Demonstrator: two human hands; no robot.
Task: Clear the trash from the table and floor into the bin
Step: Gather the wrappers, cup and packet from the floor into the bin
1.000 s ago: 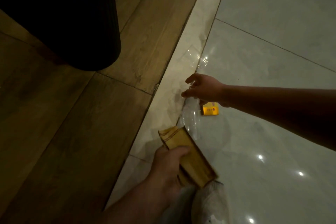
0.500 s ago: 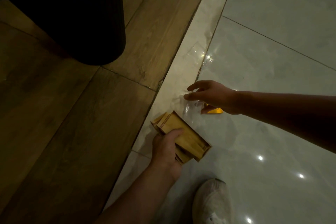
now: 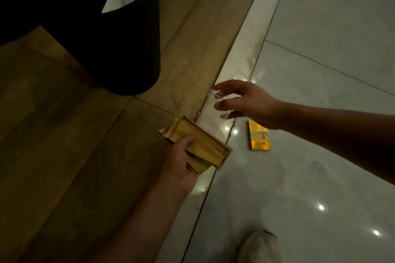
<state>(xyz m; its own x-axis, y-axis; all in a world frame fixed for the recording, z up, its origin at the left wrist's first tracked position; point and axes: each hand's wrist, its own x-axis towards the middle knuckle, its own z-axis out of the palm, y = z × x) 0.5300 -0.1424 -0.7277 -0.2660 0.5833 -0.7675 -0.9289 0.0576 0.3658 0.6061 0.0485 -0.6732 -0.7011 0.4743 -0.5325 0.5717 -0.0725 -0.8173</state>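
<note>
Floor (image 3: 320, 70) holds one yellow pack (image 3: 258, 137); left hand (image 3: 181, 162) grips one box (image 3: 203, 149), right hand (image 3: 250, 102) pinches clear film (image 3: 213, 111)

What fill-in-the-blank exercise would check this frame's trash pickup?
1. The left hand holds flattened ____ cardboard.
2. The right hand has a grip on a crinkled ____ plastic wrapper.
3. The small yellow packet lies on the glossy ____.
4. The round bin is ____ in colour.

Missing: brown; clear; floor; black
</note>
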